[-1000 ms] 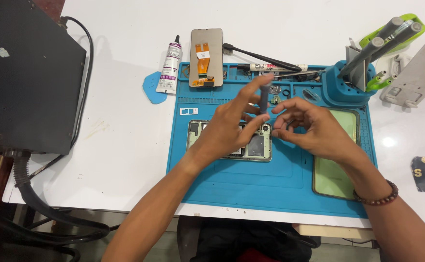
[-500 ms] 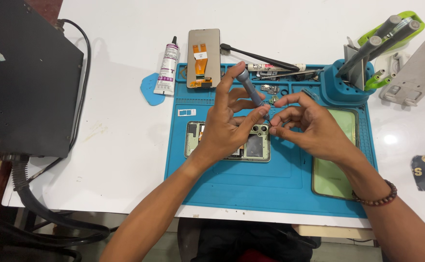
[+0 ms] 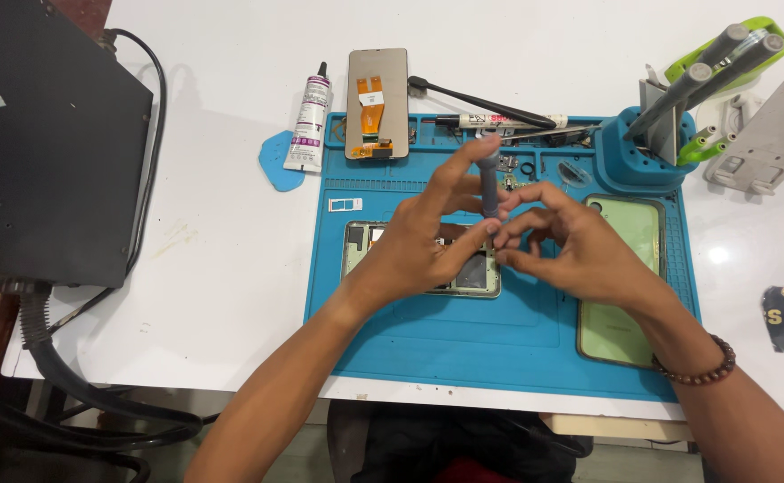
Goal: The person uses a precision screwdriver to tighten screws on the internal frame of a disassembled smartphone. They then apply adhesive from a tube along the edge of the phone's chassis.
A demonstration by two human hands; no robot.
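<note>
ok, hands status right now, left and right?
Left hand: closed on the screwdriver, held upright over the opened phone.
Right hand: fingertips pinched near the screwdriver tip; holding anything, cannot tell.

A large black box (image 3: pixel 47 143) was seen at the upper left of the frame on the white counter (image 3: pixel 213 268), with black cables (image 3: pixel 79 394) trailing at the lower left. A white glue tube (image 3: pixel 309 125) and a detached phone screen (image 3: pixel 377 103) were placed at the top centre. A blue tool holder (image 3: pixel 647 161) was set at the upper right, and a pale green back cover (image 3: pixel 624 277) was laid at the right.
</note>
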